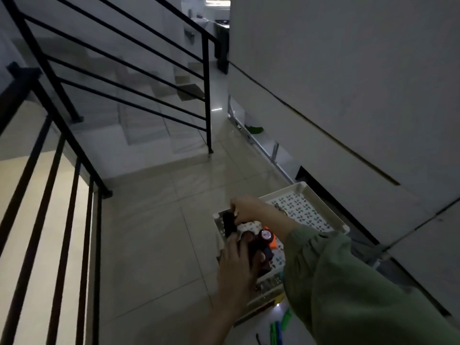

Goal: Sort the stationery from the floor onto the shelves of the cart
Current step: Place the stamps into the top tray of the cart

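A white cart [321, 195] with a perforated top shelf stands against the wall at lower right. My right hand [246, 207], in a green sleeve, reaches over the shelf's left end and pinches a black object [229, 222] lying there. My left hand [236, 267] is lower and grips a bundle of dark items [258, 247], one with a round pinkish cap [265, 235]. An orange item [276, 244] lies on the shelf behind them. Green and blue markers [280, 327] lie on the floor near the cart's base.
Black stair railings [74, 150] run along the left and back, with steps going down beyond them. A grey wall [348, 83] rises at right. A green object [255, 130] lies by a metal frame along the wall. Pale tiled floor [159, 232] spreads left of the cart.
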`<action>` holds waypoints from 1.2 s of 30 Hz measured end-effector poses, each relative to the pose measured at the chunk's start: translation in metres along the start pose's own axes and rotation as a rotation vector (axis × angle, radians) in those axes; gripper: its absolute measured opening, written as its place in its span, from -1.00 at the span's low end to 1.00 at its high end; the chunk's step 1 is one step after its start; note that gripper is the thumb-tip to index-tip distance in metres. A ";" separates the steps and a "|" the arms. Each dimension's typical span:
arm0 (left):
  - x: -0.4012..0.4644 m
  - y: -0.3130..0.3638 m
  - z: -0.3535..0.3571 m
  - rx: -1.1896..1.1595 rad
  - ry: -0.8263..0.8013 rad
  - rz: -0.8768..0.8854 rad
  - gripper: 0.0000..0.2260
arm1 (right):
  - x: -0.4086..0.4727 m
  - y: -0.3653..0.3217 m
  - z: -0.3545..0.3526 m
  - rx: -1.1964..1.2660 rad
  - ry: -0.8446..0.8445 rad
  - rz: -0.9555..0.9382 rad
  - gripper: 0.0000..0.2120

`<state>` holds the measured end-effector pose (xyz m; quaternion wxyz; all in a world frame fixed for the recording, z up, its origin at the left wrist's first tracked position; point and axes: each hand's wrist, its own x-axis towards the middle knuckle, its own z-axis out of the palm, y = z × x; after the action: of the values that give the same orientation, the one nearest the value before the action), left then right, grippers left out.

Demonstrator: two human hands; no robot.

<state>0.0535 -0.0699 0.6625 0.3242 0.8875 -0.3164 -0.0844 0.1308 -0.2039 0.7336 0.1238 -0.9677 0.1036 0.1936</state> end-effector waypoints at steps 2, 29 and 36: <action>0.008 -0.008 -0.009 -0.120 0.120 -0.117 -0.56 | 0.002 -0.011 -0.002 -0.037 0.012 -0.036 -0.67; 0.100 -0.051 -0.058 0.007 -0.188 0.266 -0.67 | -0.047 0.004 0.016 0.197 -0.004 -0.007 -0.61; 0.085 -0.047 -0.068 0.007 -0.019 0.329 -0.55 | -0.058 0.024 -0.013 0.058 -0.214 0.141 -0.35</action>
<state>0.1681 -0.0594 0.6903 0.3275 0.8240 -0.4609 -0.0375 0.0766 -0.2210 0.7637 0.1480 -0.9279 0.1628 0.3008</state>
